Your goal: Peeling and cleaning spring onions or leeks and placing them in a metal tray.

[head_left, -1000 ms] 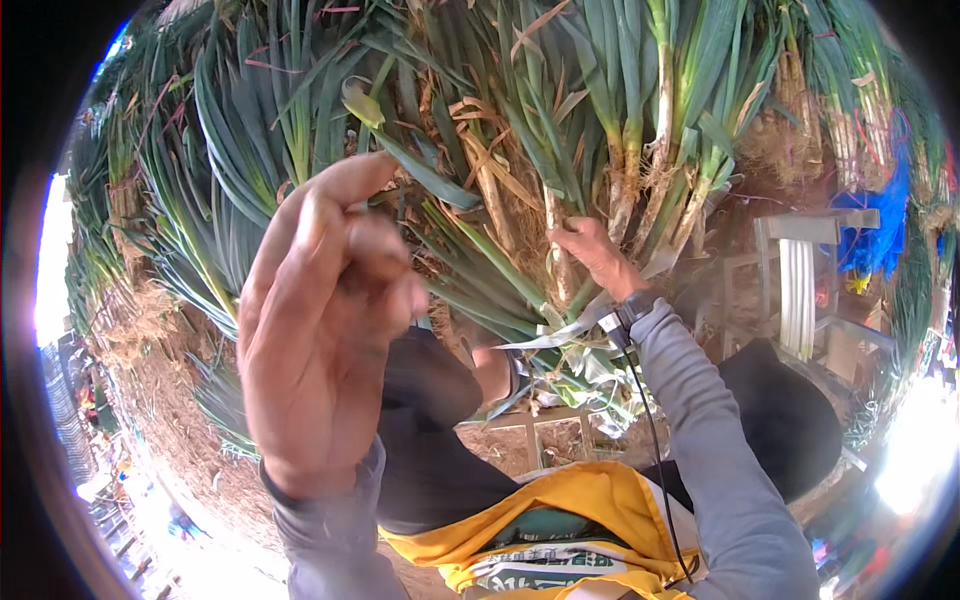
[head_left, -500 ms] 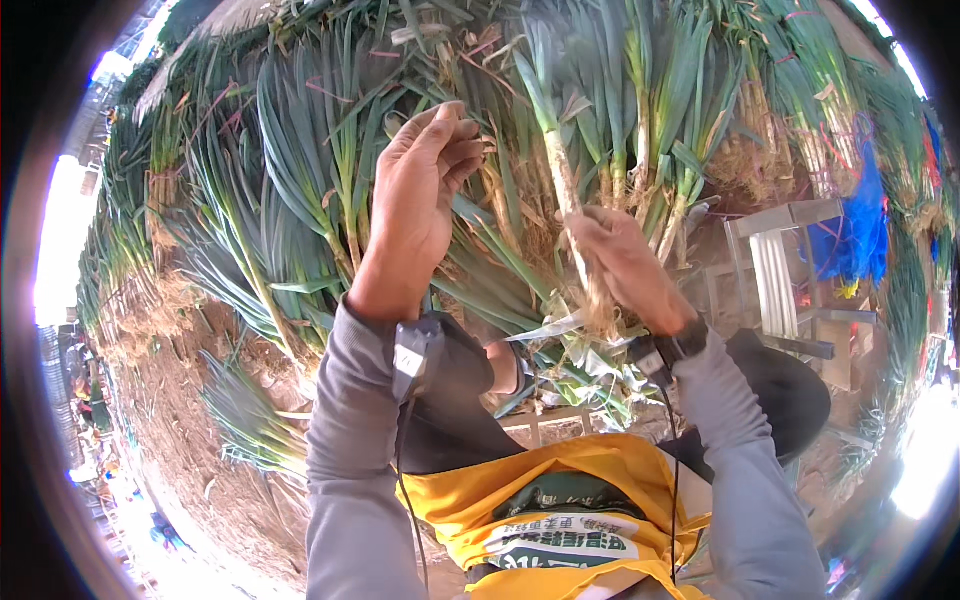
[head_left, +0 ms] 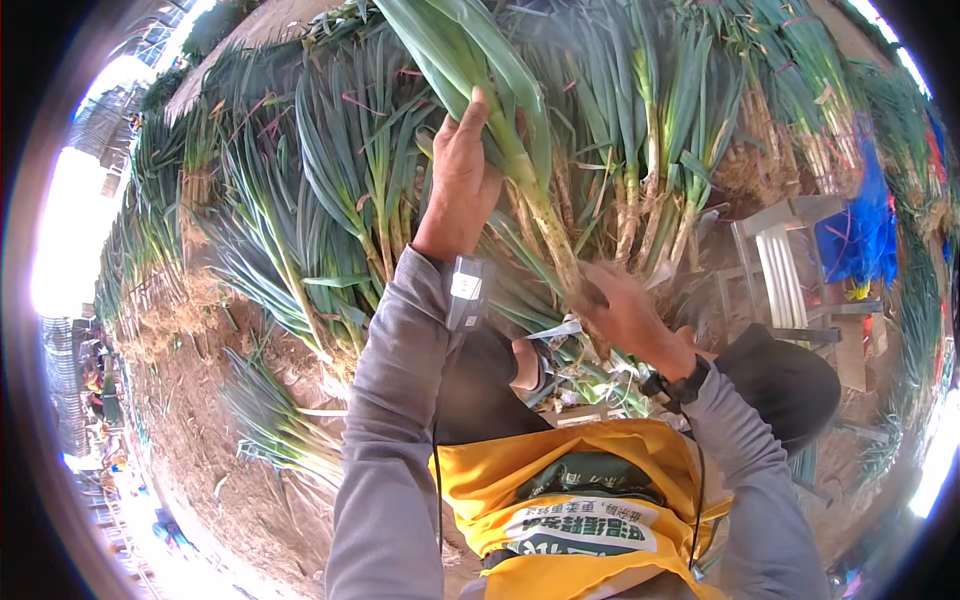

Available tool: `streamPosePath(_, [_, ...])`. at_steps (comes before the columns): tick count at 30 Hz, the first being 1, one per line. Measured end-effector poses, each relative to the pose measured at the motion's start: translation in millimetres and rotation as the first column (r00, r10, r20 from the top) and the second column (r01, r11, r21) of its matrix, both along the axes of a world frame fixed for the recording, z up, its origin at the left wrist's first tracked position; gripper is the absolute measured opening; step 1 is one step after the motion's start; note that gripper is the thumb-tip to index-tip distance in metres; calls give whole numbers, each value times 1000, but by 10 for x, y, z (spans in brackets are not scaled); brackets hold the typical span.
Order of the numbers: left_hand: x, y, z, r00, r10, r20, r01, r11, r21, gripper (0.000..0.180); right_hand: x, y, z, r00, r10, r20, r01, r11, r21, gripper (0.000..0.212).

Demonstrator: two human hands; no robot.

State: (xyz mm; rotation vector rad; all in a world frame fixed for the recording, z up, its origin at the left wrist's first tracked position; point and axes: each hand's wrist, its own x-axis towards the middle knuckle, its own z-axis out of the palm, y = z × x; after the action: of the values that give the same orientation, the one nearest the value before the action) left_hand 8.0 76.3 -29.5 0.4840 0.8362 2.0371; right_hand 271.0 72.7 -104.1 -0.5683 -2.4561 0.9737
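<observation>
And there was the leek [head_left: 538,213], slanting right across the middle of the view, its broad green leaves up top and its pale root end down to the right, above the person's lap! The left hand [head_left: 463,185] had it grasped high up, thumb and fingers wrapped around the stalk just below the spreading leaves. Down low, the right hand [head_left: 630,315] was up against the root end, fingers curled, but blur meant one couldn't tell whether they gripped it. A dark watch [head_left: 683,386] sat on the right wrist, a small grey device [head_left: 466,292] on the left. Behind, rows of leeks [head_left: 345,170] stood packed, and a small bunch [head_left: 285,420] lay apart on the brown ground [head_left: 190,430] to the left. Leaf scraps [head_left: 625,392] littered the spot below the right hand, before the yellow apron [head_left: 475,480]; off right, a metal-framed stool [head_left: 790,212] stood beside blue plastic [head_left: 862,235].
</observation>
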Motion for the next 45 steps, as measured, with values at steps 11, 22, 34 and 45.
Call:
streamPosePath(11, [22,-87,139,979,49,-199,-35,997,72,38,-945,516,688,909,-177,-378,-168,675,-719,27])
streamPosePath(22, [-285,-180,222,971,173,-166,-150,979,142,37,836,182,-1726,831,78,551,97,955,-281,41])
streamPosePath(34, [83,-207,87,993,-112,-46,111,993,-29,40,-1172,639,941,906,-55,-419,-197,823,-533,35])
streamPosePath(45, [107,-76,153,991,-119,-68,116,992,-51,36,-1151,835,899,921,-78,-380,-141,846,-515,46])
